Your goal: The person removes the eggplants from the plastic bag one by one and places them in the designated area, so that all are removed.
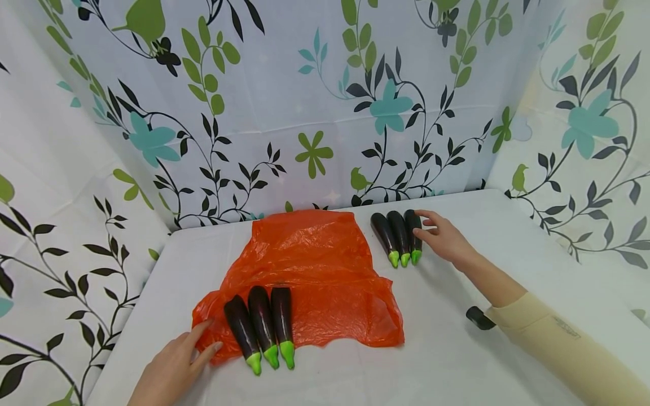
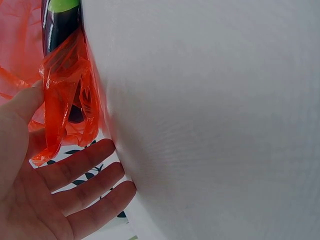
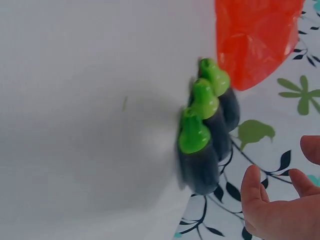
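My left hand (image 1: 175, 361) is at the near left corner of an orange plastic bag (image 1: 325, 242), thumb and index finger apart against the film. In the left wrist view, crumpled film (image 2: 65, 95) overlaps that thumb and index finger; the other fingers are straight. Three dark eggplants (image 1: 262, 321) with green stem ends lie side by side on the bag's near left part. At the back right, my right hand (image 1: 447, 239) reaches over the rightmost of three more eggplants (image 1: 398, 234). The right wrist view shows this hand (image 3: 285, 210) with spread fingers and a gap to the eggplants (image 3: 205, 135).
A white cloth (image 1: 437, 349) covers the table. Patterned curtains (image 1: 325, 113) stand behind and on both sides, close to the table's edges. A black band-like piece (image 1: 479, 318) sticks out by the right sleeve (image 1: 558, 338).
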A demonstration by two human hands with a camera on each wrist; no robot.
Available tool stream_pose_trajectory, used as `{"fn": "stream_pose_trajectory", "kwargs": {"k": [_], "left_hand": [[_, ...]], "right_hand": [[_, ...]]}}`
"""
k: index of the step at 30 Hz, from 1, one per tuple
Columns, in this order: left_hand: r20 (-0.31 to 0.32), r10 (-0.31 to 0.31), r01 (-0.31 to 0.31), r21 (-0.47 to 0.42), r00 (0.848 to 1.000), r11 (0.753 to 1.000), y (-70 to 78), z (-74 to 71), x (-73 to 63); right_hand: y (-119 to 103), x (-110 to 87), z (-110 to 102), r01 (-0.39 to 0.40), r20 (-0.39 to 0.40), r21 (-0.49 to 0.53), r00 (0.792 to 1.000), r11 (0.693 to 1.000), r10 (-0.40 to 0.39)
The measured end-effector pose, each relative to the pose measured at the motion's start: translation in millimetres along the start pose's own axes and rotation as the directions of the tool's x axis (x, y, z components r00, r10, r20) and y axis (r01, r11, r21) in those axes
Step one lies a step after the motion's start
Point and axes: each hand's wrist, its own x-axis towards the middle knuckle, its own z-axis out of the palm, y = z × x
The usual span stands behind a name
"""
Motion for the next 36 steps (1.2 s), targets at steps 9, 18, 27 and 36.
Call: {"fn": "stream_pose_trajectory", "kwargs": {"k": [9,18,27,36], "left_hand": [[0.013,-0.002,0.002,-0.003,1.000,1.000,0.5,-0.6,1.3],[0.002,0.009,-0.009,-0.008,1.000,1.000,-0.7,-0.1,1.2],[0.007,0.003,-0.003,-0.011,1.000,1.000,-0.9,1.3,1.3],[0.011,0.001,-0.001,-0.004,1.000,1.000,-0.4,0.7,2.3]], "right_hand": [[-30.3,-32.3,8.4,0.099,0.032,0.078,0.994,0.992,-0.102],[-54.2,-60.5,23.9,0.175,0.077,0.131,0.979,0.976,-0.186],[-67.1,-86.6,36.7,0.260,0.140,0.182,0.948,0.948,-0.287],[-90.3,-111.9,47.3,0.412,0.176,0.221,0.875,0.884,-0.451]]}}
